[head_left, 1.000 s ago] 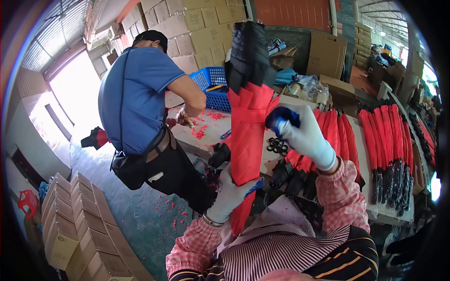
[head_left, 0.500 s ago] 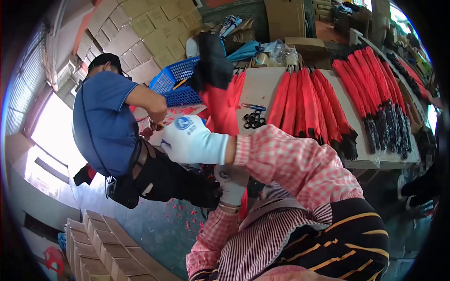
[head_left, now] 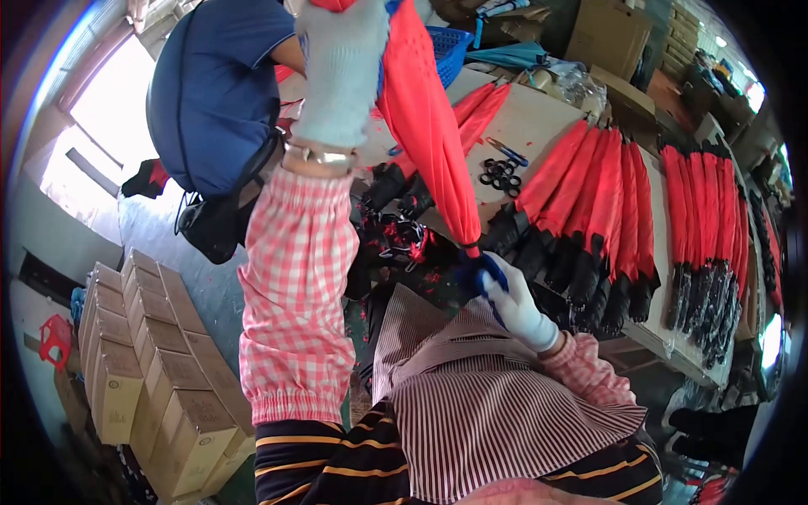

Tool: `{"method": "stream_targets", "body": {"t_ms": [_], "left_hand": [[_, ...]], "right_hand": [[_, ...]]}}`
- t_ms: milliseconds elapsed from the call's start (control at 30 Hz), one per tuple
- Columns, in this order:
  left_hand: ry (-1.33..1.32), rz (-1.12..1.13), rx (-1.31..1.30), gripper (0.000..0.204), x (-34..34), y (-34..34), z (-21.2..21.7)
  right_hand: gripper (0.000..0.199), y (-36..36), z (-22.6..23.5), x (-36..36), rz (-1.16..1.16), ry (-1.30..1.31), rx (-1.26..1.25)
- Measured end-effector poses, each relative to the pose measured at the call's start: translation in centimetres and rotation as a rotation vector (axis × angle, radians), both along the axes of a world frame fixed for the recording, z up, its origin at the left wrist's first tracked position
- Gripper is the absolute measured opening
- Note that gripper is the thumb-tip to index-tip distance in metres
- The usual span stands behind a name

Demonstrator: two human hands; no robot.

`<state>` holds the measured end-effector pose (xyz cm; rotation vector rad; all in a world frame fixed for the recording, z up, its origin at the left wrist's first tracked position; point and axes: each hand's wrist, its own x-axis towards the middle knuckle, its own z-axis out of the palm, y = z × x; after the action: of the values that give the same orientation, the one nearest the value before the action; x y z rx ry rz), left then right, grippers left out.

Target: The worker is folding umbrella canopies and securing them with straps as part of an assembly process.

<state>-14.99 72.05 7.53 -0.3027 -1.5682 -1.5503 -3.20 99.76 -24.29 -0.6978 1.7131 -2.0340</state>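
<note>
A furled red umbrella (head_left: 429, 126) slants across in front of me, from the top of the view down to the right. My left hand (head_left: 341, 71), in a pale knitted glove, is raised far out and closed around its upper part; the fingertips are mostly out of sight. At the narrow lower end, my right hand (head_left: 512, 301), in a white glove with a blue palm, has its fingers closed around the tip. Behind the umbrella, several black rings (head_left: 500, 177) lie on the table (head_left: 539, 160) beside small thread snips (head_left: 507, 152).
Several red umbrellas with black ends (head_left: 581, 202) fan out over the table edge, and more, partly wrapped in plastic (head_left: 707, 227), lie farther right. A co-worker in blue (head_left: 223, 93) stands close at left, near a blue basket (head_left: 446, 52). Stacked cartons (head_left: 160, 362) stand lower left.
My right arm has drawn back from across my body to the umbrella's lower tip. My left arm has reached up and outward. The umbrella's black end is no longer in view at the top.
</note>
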Motion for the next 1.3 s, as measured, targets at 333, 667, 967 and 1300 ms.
{"method": "stream_targets", "body": {"t_ms": [333,667,967,1300], "left_hand": [[-0.725,-0.486,-0.326,0.029,7.5,11.7,-16.4],[-0.393,-0.565,-0.037,0.032,6.1,17.2,-11.8],[-0.138,-0.303,-0.229,0.035,8.9,15.7,-3.5],[0.142,-0.202,-0.018,0.038,19.1,6.1,9.5]], "right_hand": [[0.051,3.1,6.6,-6.2,-0.182,0.218,-0.311],[0.047,0.6,13.9,-6.4,-0.345,0.392,-0.457],[0.036,-1.6,19.8,-5.0,-0.249,0.454,-0.473],[0.048,-4.6,19.2,2.4,0.137,0.527,-0.358]]}}
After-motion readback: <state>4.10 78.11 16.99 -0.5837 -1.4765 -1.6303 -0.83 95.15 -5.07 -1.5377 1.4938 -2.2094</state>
